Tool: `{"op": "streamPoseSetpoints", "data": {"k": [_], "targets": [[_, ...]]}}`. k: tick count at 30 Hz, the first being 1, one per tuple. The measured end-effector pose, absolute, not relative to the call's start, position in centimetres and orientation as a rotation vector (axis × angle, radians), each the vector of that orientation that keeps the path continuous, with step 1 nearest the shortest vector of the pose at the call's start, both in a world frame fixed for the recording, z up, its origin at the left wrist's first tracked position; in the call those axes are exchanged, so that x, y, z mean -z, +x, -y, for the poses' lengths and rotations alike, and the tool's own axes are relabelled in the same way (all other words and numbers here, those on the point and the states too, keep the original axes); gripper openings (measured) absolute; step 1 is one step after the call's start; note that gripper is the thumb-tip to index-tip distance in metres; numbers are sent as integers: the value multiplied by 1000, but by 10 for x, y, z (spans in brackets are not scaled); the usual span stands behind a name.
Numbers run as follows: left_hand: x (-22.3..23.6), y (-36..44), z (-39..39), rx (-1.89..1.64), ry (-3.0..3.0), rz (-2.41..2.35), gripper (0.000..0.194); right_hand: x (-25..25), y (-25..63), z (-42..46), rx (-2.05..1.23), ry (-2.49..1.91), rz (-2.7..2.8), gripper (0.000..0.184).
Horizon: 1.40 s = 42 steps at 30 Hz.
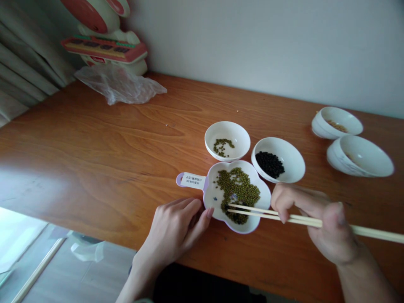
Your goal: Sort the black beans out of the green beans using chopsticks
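Note:
My right hand (318,219) is closed round a pair of pale wooden chopsticks (296,218). Their tips reach into a white flower-shaped dish (212,191) with a lilac rim and a labelled handle. Green mung beans (244,191) lie spread in it, and a few dark beans (243,208) show by the chopstick tips. At the dish's near left rim, my left hand (176,225) has its fingers curled and its thumb on the edge. Behind the dish stand a white bowl (232,129) with some mung beans and another white bowl (293,162) holding black beans (269,164).
Two more white bowls, one with tan grains (337,125) and one tilted-looking (370,155), stand to the right. A crumpled clear plastic bag (123,86) lies at the back left before a rabbit-shaped toy (107,46). The wall (268,46) borders the wooden table (104,160).

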<state>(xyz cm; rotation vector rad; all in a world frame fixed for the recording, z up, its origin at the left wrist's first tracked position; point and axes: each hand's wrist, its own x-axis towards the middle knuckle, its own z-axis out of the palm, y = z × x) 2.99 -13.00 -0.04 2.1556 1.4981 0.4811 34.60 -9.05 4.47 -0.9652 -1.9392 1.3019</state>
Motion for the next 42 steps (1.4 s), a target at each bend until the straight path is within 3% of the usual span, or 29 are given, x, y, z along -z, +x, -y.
{"op": "streamPoseSetpoints", "data": {"k": [7,16,26,35,42], "targets": [[1,30,129,-470,2156,-1501,38,-43,345,90,-1264,-968,1980,61],[1,31,129,-464,2144,-1498,38,-44,340,92,-1313,-917,1927,70],[1,29,131,-462,2149,-1502,37,-48,337,90,-1244,-907,2039,56],[0,30,130,-462,2138,-1510,38,-48,336,90,-1354,-897,1959,73],[1,30,129,-464,2142,-1505,37,-43,334,93,-1356,-901,1949,72]]}}
